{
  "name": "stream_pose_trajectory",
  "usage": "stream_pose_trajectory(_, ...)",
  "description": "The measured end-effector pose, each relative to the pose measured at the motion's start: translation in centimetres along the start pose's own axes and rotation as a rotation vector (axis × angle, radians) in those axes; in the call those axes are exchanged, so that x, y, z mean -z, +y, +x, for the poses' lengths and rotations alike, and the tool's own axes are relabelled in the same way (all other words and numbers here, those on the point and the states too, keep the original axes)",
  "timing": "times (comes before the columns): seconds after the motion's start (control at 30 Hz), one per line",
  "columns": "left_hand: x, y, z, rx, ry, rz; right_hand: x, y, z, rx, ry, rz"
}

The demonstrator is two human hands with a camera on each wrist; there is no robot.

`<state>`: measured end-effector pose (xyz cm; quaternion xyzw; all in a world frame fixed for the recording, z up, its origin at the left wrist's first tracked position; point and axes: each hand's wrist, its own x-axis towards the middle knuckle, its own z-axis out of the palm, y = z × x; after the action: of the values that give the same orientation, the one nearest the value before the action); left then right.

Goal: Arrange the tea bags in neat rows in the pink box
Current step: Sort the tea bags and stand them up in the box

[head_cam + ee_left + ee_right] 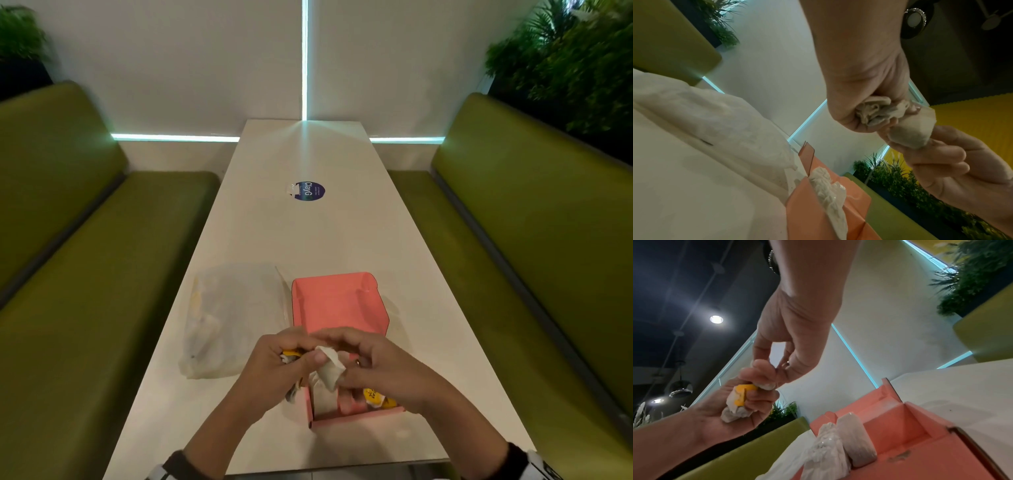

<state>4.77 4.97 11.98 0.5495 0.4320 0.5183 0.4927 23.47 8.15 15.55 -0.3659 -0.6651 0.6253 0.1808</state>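
Tea bag (329,368) is being held up between both hands, directly above the near end of the open pink box (337,301) on the table (308,233). Left wrist view: the left hand (865,91) is clutching a crumpled bunch, the bag's long axis slanting toward the right hand (953,164). Right wrist view: right fingers (761,353) are pinching it narrowly; two bags (855,443) are already lying inside.

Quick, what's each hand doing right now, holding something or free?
Left hand: closed around a bunch of tea bags.
Right hand: pinching one tea bag above the pink box.
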Motion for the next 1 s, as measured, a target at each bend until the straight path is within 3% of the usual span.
stream_pose_trajectory(0.33,0.7,-0.5,-0.3,0.008,-0.049,-0.056,0.4,-0.5,-0.1,0.132,0.292,-0.037)
stream_pose_trajectory(0.57,0.1,0.3,0.0,0.024,-0.023,-0.006,0.7,-0.7,0.0,0.155,0.365,0.045)
stream_pose_trajectory(0.67,-0.5,0.8,0.3,0.021,0.013,-0.037,0.0,0.3,0.5,0.090,0.320,-0.064)
stream_pose_trajectory(0.77,-1.1,0.8,0.5,0.046,0.166,-0.040,-0.8,1.4,0.7,-0.016,0.256,-0.134)
stream_pose_trajectory(0.87,-1.6,0.6,0.6,0.108,0.308,-0.053,-1.3,1.7,0.5,-0.017,0.213,-0.104)
stream_pose_trajectory(1.0,-2.3,0.5,0.5,0.132,0.379,-0.055,-1.6,1.4,0.3,0.025,0.136,-0.066)
